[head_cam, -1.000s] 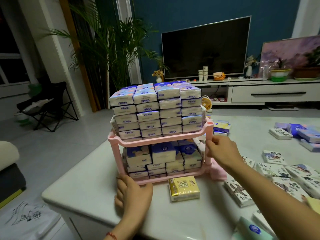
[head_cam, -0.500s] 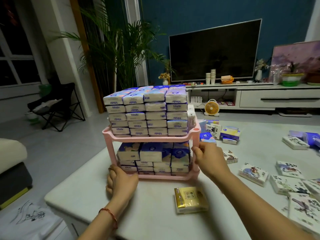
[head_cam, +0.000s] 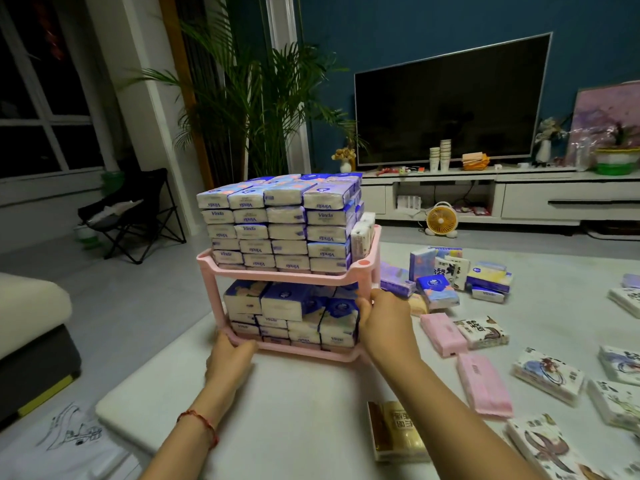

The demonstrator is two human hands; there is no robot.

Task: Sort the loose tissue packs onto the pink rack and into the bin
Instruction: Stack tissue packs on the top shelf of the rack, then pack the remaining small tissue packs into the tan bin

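As the pink rack (head_cam: 287, 276) stands on the white table (head_cam: 294, 410) with both tiers crammed with tissue packs (head_cam: 277, 230), the left hand (head_cam: 230, 358) grips its lower front corner and the right hand (head_cam: 388, 323) clasps the front right post; loose packs (head_cam: 483, 384) lie off to the right. Shifting it looks best done slow and level, lest the top stack topple

Dark television (head_cam: 450, 105) at 1 o'clock, above a white TV console (head_cam: 568, 202). Stacked paper cups (head_cam: 440, 155) on the console top. Yellow desk fan (head_cam: 440, 220) on the floor just before it. Palm plant (head_cam: 256, 109) at 12 o'clock. Black folding chair (head_cam: 135, 213) at 10. Sofa (head_cam: 31, 327) at 9. Painting (head_cam: 606, 119) at 2.
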